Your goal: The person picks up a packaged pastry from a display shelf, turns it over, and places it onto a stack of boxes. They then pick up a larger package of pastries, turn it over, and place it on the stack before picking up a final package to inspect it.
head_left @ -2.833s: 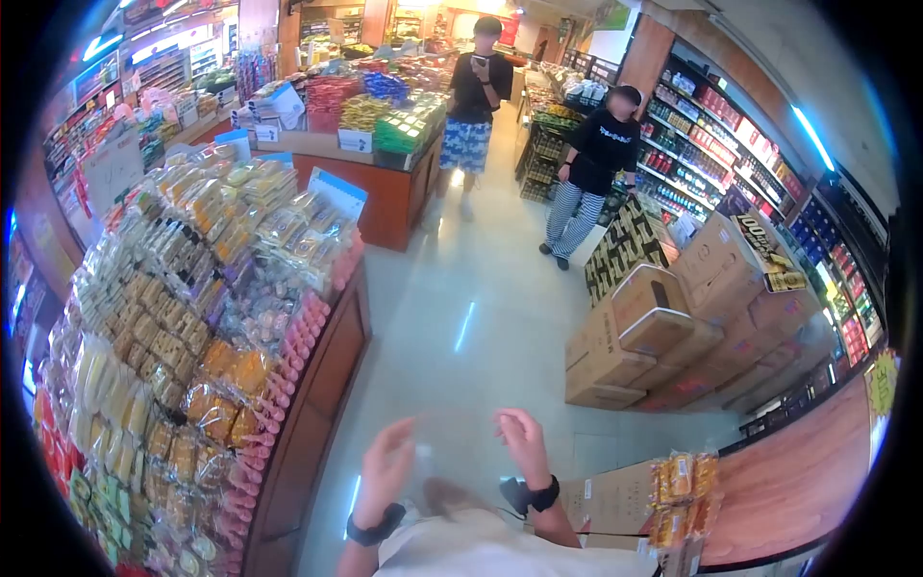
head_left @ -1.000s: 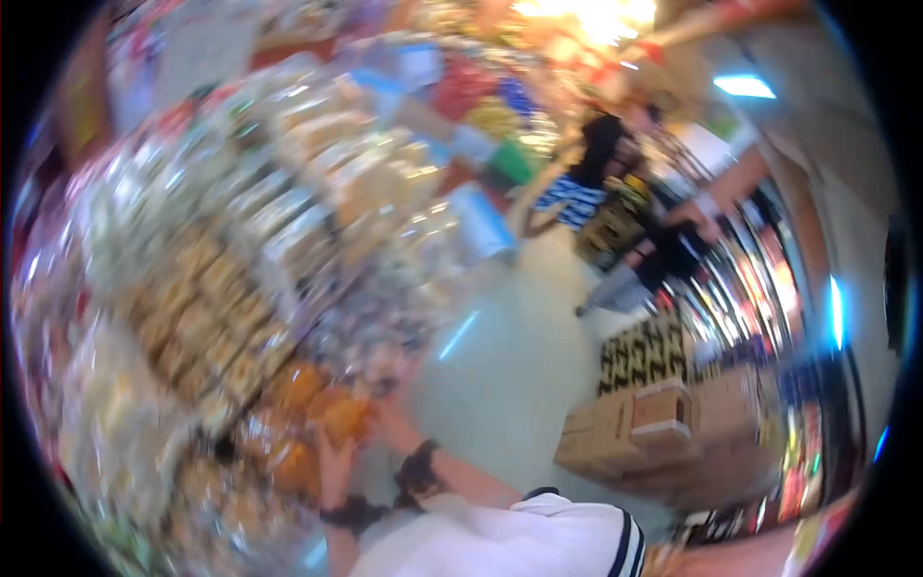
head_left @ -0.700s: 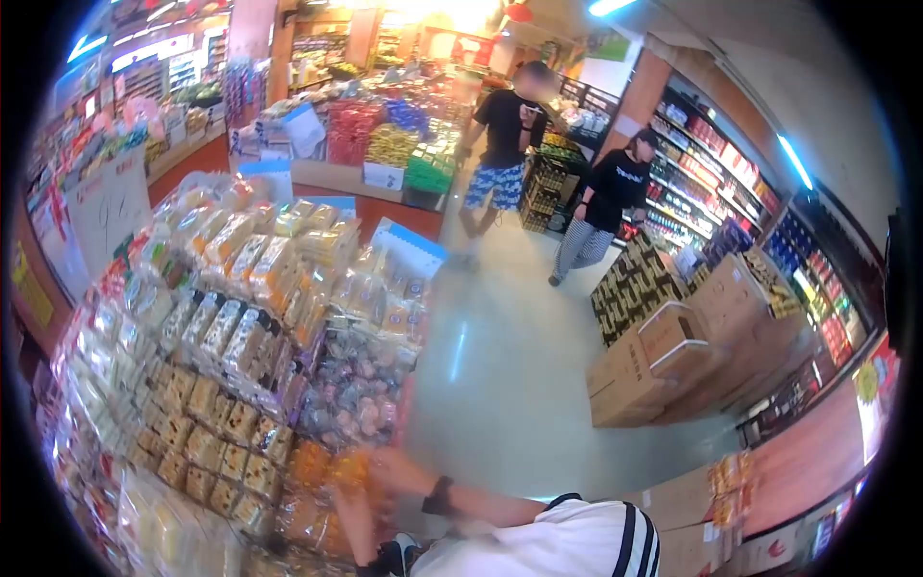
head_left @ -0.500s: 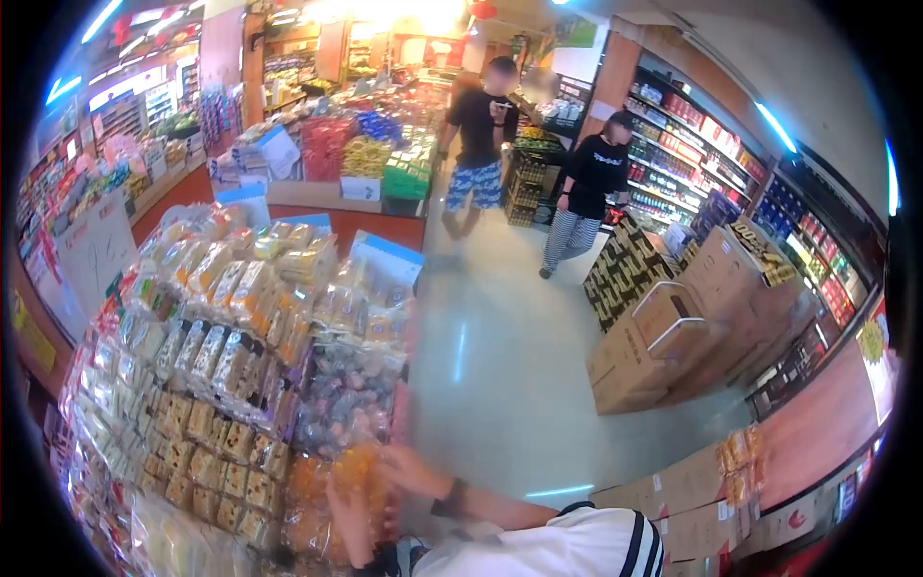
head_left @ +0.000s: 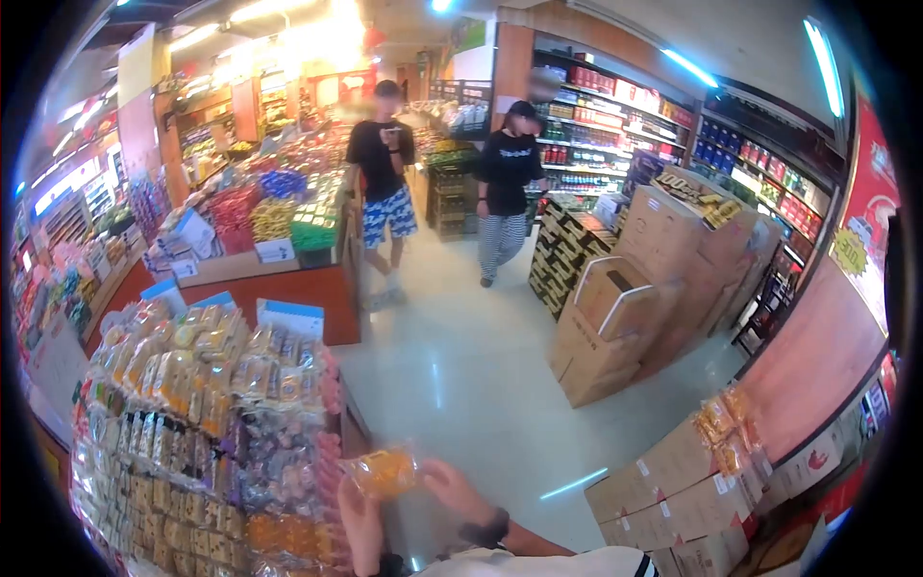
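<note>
A clear plastic packet with orange-yellow food [head_left: 386, 472] is up in front of me, between both hands. My left hand [head_left: 360, 519] grips its left side with the fingers closed on the wrapper. On the other side, the fingertips of my right hand [head_left: 454, 487] pinch the packet's right end. What exactly is inside cannot be made out. Similar orange packets [head_left: 286, 535] lie at the near right corner of the display, just left of my left hand. Behind them sit pale purple wrapped packets [head_left: 279, 442].
Packaged cakes [head_left: 183, 380] are heaped on the display at left. Cardboard boxes [head_left: 615, 327] are stacked to the right of the aisle floor [head_left: 433, 365]. More orange packets [head_left: 726, 423] rest on cartons [head_left: 663, 490] at lower right. Two people [head_left: 382, 173] are in the aisle ahead.
The packet has come up from the orange pile and away to the right, held in both hands. My view has turned rightward. The person in striped trousers has stepped along the aisle.
</note>
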A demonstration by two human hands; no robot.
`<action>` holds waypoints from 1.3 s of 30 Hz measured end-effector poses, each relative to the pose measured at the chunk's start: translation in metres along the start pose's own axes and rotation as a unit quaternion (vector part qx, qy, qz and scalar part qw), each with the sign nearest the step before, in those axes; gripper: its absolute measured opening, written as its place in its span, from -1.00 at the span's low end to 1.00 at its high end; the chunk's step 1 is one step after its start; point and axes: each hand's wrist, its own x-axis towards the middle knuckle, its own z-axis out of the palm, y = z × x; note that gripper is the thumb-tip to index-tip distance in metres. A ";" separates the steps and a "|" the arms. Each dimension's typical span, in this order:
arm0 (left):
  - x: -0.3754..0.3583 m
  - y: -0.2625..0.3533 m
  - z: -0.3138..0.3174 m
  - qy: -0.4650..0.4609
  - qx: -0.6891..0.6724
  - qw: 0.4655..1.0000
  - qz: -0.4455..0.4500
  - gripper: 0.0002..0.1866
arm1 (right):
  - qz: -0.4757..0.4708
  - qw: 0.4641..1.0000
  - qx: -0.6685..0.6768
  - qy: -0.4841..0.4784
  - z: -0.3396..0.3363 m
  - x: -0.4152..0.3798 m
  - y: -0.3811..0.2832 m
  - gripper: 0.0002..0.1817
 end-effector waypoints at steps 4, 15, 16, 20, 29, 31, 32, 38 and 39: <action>-0.003 -0.013 0.061 -0.048 0.054 0.997 -0.007 -0.36 | 0.025 0.997 -0.025 0.072 -0.063 -0.024 0.004 -0.60; -0.014 -0.054 0.194 -0.202 0.235 0.950 -0.031 -0.61 | 0.105 0.971 -0.054 0.209 -0.210 -0.098 0.016 -0.63; -0.014 -0.056 0.207 -0.226 0.246 0.942 -0.035 -0.61 | 0.102 0.966 -0.069 0.228 -0.221 -0.106 0.019 -0.64; -0.016 -0.079 0.250 -0.290 0.264 0.920 0.006 -0.59 | 0.015 0.945 -0.084 0.315 -0.252 -0.126 -0.015 -0.68; -0.005 -0.122 0.343 -0.495 0.096 0.864 -0.020 -0.53 | 0.138 0.850 0.009 0.509 -0.290 -0.171 0.000 -0.73; 0.002 -0.124 0.363 -0.533 0.127 0.836 0.023 -0.53 | 0.118 0.838 -0.027 0.532 -0.305 -0.172 0.010 -0.72; 0.007 -0.143 0.369 -0.536 0.098 0.838 0.024 -0.53 | 0.116 0.822 -0.042 0.556 -0.306 -0.174 0.017 -0.72; 0.037 -0.101 0.444 -0.590 0.108 0.800 -0.020 -0.52 | 0.084 0.764 -0.106 0.631 -0.330 -0.137 -0.028 -0.70; 0.045 -0.111 0.454 -0.601 0.104 0.793 -0.004 -0.52 | 0.090 0.755 -0.105 0.641 -0.335 -0.133 -0.033 -0.70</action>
